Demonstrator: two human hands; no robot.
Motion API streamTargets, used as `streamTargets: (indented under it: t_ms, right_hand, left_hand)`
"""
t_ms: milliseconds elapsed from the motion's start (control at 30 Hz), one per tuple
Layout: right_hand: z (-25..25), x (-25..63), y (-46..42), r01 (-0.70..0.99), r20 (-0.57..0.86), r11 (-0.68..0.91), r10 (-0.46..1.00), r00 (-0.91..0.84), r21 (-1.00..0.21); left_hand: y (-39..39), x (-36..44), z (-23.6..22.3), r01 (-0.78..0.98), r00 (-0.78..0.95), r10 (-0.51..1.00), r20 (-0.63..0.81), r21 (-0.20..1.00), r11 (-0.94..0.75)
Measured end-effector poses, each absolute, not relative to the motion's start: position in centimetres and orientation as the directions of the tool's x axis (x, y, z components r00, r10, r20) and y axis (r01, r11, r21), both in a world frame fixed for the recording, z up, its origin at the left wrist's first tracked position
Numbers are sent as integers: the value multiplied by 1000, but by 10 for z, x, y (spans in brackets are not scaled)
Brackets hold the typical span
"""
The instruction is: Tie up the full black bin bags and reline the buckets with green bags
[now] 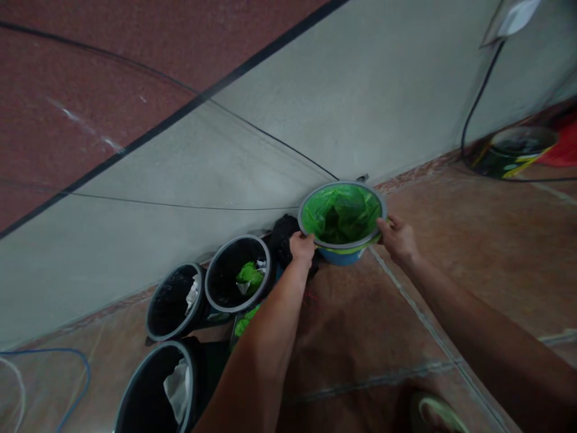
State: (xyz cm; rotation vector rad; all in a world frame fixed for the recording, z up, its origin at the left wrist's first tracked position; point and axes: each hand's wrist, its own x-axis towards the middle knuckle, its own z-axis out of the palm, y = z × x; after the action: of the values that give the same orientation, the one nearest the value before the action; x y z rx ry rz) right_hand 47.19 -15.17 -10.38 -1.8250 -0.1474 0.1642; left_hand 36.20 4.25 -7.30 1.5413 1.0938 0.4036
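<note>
A blue trash can (341,257) with a grey rim is lined with a green plastic bag (356,207). My left hand (302,248) is closed on the rim at its near left side. On the opposite side, my right hand (397,237) grips the rim and the edge of the liner, thumb on top. The can is close to the wall, and I cannot tell whether its base touches the floor. A dark plastic bag (283,237) lies just left of it, partly hidden behind my left hand.
To the left are several black-lined bins: one with green plastic (250,276), a bin (169,310) against the wall, and a nearer bin (192,385) holding white paper. A tin (518,150) and black cable (469,120) are at the right. A blue hose (85,367) lies lower left.
</note>
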Motion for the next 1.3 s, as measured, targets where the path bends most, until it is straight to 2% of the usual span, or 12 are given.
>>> streamTargets:
  t_ms: [100,200,500,667,800,900,967,1100,1200,1300]
  right_hand:
    - [-100,459,-138,-124,-174,-273,169,970,-954]
    - [-102,437,-138,-113,-175,-330,164,971,-937]
    - [-100,413,-138,-173,-208,-214,152,966,-961]
    - [-97,415,-138,-165,-188,-153,150,971,-974]
    - [-106,397,-151,-310,-307,-12,177,935,-951]
    - [-118,371,-165,-386,-387,-43,157,909,-922]
    - [-126,350,-170,-401,-421,-134,214,881,-906]
    - [-131,304,-152,-298,-438,-340,483,759,-892]
    - [-120,277,-113,-148,-379,-379,664,645,-914]
    - [-101,266,-60,-33,-335,-406,701,630,-913]
  left_hand:
    - [56,349,-71,369,494,812,-309,921,126]
    - [59,332,-71,335,487,812,-322,927,166]
    - [51,313,-69,269,469,814,-341,934,236]
    - [41,298,-58,235,460,789,-408,912,336]
    - [20,249,-52,165,358,781,-512,858,487]
    - [10,201,-50,58,259,722,-642,756,652]
    - [13,173,-48,-11,172,702,-691,711,703]
    - [32,133,-40,-72,43,720,-692,717,694]
    - [55,116,-36,-57,-36,714,-699,714,697]
    - [80,109,-37,-9,-44,690,-723,690,723]
